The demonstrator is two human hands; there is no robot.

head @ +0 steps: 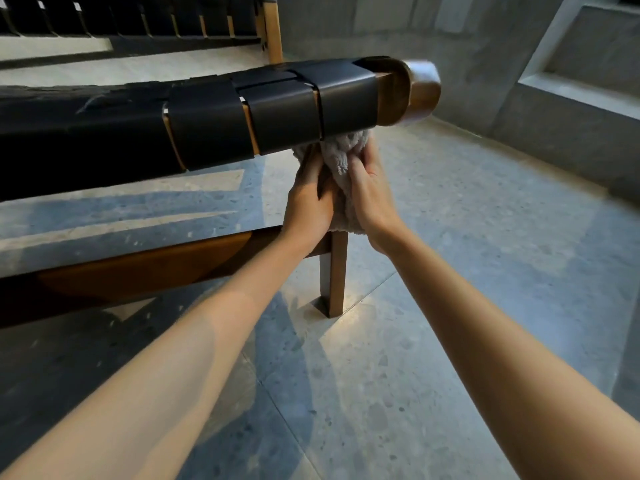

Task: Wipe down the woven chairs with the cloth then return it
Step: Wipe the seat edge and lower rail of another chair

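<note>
A woven chair with wide black straps over a brown wooden frame fills the left and middle of the view. A pale fluffy cloth is bunched around the chair's right front leg, just under the strapped seat rail. My left hand grips the cloth from the left. My right hand grips it from the right, fingers pressed into the pile. The upper part of the leg is hidden by the cloth and my hands; its lower part stands on the floor.
A second woven chair with black straps stands at the back left. A low wooden crossbar runs left from the leg. Grey speckled floor spreads to the right, bounded by a concrete wall and step.
</note>
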